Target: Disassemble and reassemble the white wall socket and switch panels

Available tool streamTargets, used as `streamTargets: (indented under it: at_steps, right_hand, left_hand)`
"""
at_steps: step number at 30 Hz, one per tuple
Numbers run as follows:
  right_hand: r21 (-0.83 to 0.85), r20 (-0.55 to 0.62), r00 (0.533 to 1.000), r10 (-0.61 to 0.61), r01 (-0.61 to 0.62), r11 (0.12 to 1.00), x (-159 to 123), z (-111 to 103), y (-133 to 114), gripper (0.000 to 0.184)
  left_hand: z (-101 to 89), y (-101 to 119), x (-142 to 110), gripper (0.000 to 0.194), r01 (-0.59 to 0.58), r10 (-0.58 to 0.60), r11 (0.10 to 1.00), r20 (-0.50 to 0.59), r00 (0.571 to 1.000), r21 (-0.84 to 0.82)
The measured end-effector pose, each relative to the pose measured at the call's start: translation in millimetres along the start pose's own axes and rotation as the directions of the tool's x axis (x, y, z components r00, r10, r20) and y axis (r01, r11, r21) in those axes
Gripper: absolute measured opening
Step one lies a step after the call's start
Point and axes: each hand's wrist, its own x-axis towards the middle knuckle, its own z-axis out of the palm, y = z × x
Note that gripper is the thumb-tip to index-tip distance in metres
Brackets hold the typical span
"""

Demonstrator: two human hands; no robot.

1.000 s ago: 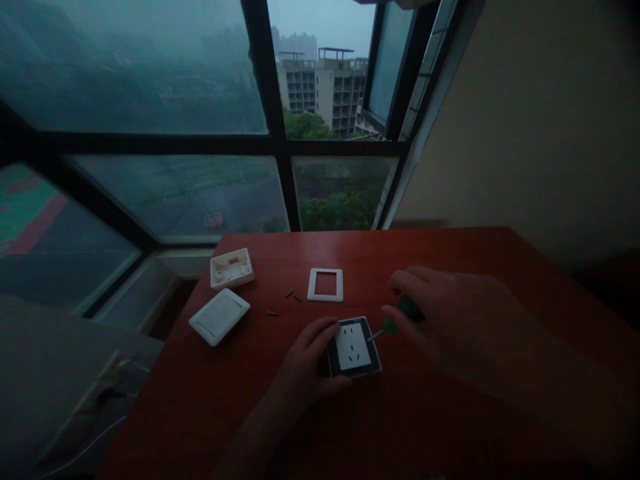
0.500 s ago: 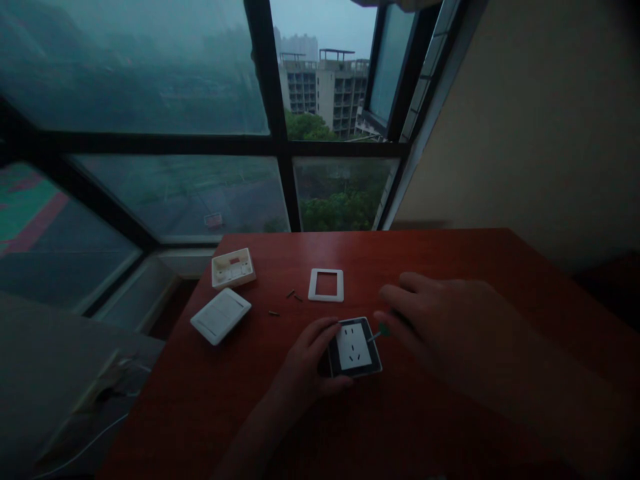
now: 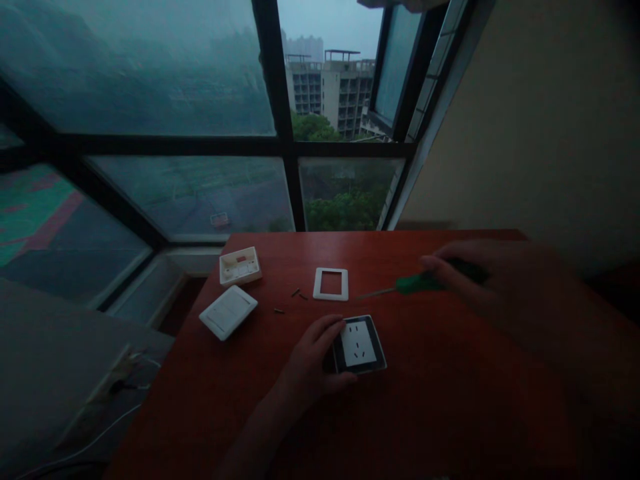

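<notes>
My left hand grips a wall socket by its left side, with fingers on its top left corner and the thumb at its lower edge. The socket has a white slotted face inside a dark border and lies on the table. My right hand is closed around the green handle of a screwdriver, whose thin shaft points left, above and apart from the socket. Just behind the socket lies a white square frame. Several small screws are scattered to the left of that frame.
At the table's left side are an open white mounting box and a white plate. The reddish table meets dark-framed windows at the back. A cable hangs low at left.
My right hand has lifted the screwdriver away from the socket's right edge, up and to the right. My left hand stays on the socket. The view has shifted slightly.
</notes>
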Motion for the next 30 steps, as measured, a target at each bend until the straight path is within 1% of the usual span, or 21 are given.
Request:
streamTargets:
  at_steps: [1,2,3,4,5,6,7,9,10,11,12,13,15,17,20,22,26,30]
  right_hand:
    - [0.050,-0.021,0.996,0.087,-0.086,0.995,-0.3,6.4,10.3,0.027]
    - [0.135,-0.023,0.982,0.190,-0.185,0.973,-1.8,16.9,20.7,0.028]
    - [0.265,0.038,0.958,0.285,-0.285,0.921,-4.5,31.4,30.8,0.028]
    - [0.425,0.143,0.919,0.368,-0.393,0.815,-8.6,49.0,40.3,0.026]
    - [0.596,0.247,0.852,0.461,-0.508,0.621,-13.9,68.7,48.6,0.024]
    - [0.726,0.361,0.774,0.521,-0.583,0.364,-20.0,89.0,55.5,0.021]
    - [0.751,0.411,0.743,0.528,-0.605,0.265,-26.7,108.6,60.7,0.022]
    - [0.761,0.487,0.713,0.505,-0.630,0.155,-39.7,141.0,65.7,0.027]
    - [0.771,0.507,0.707,0.492,-0.628,0.108,-45.3,152.6,66.0,0.030]
    - [0.786,0.513,0.710,0.483,-0.615,0.069,-50.1,160.9,65.4,0.031]
    - [0.802,0.510,0.717,0.475,-0.596,0.038,-53.9,166.2,64.3,0.032]
    - [0.817,0.504,0.726,0.468,-0.576,0.013,-56.7,169.1,63.1,0.033]
    - [0.840,0.489,0.743,0.458,-0.542,-0.018,-60.1,170.5,61.4,0.034]
    - [0.852,0.479,0.754,0.449,-0.523,-0.031,-61.4,169.9,60.3,0.035]
    - [0.858,0.472,0.767,0.434,-0.514,-0.025,-61.6,169.6,58.0,0.035]
    - [0.859,0.468,0.774,0.425,-0.513,-0.012,-61.5,169.8,55.6,0.035]
    - [0.858,0.462,0.778,0.426,-0.514,0.010,-61.8,169.4,51.7,0.033]
    - [0.859,0.449,0.781,0.434,-0.511,0.030,-62.9,169.0,50.5,0.031]
  left_hand:
    - [-0.2,0.6,0.4,0.086,0.005,-0.005,1.000,0.004,1.000,0.003]
    - [-0.9,1.1,0.8,0.085,0.005,-0.005,1.000,0.010,1.000,0.005]
    - [-2.4,1.6,1.4,0.084,0.000,0.000,1.000,0.012,1.000,0.004]
    - [-5.2,1.8,2.2,0.081,-0.007,0.007,1.000,0.011,1.000,0.007]
    - [-9.2,1.6,3.2,0.075,-0.010,0.010,1.000,0.001,1.000,0.019]
    - [-14.8,1.0,4.7,0.067,0.000,0.001,0.999,-0.020,1.000,0.048]
    - [-21.8,-0.1,6.8,0.058,0.022,-0.017,0.995,-0.053,0.998,0.096]
    - [-39.2,-4.0,13.2,0.041,0.113,-0.079,0.961,-0.144,0.987,0.252]
    - [-48.6,-6.5,17.5,0.035,0.154,-0.095,0.926,-0.182,0.979,0.344]
    - [-57.8,-9.1,22.6,0.032,0.179,-0.101,0.882,-0.196,0.975,0.436]
    - [-66.1,-11.6,28.1,0.029,0.190,-0.100,0.825,-0.193,0.976,0.531]
    - [-73.1,-13.8,33.9,0.027,0.178,-0.108,0.767,-0.150,0.983,0.617]
    - [-82.2,-16.9,45.3,0.020,0.138,-0.113,0.729,-0.082,0.990,0.670]
    - [-84.9,-18.8,54.6,0.017,0.093,-0.116,0.714,-0.014,0.993,0.694]
    - [-81.3,-21.2,61.8,0.016,0.044,-0.125,0.690,0.060,0.990,0.723]
    - [-77.3,-23.3,62.1,0.018,0.030,-0.134,0.677,0.083,0.987,0.735]
    - [-70.3,-25.9,58.1,0.022,0.032,-0.146,0.668,0.089,0.985,0.743]
    - [-65.7,-23.7,54.5,0.018,0.028,-0.135,0.693,0.092,0.987,0.721]
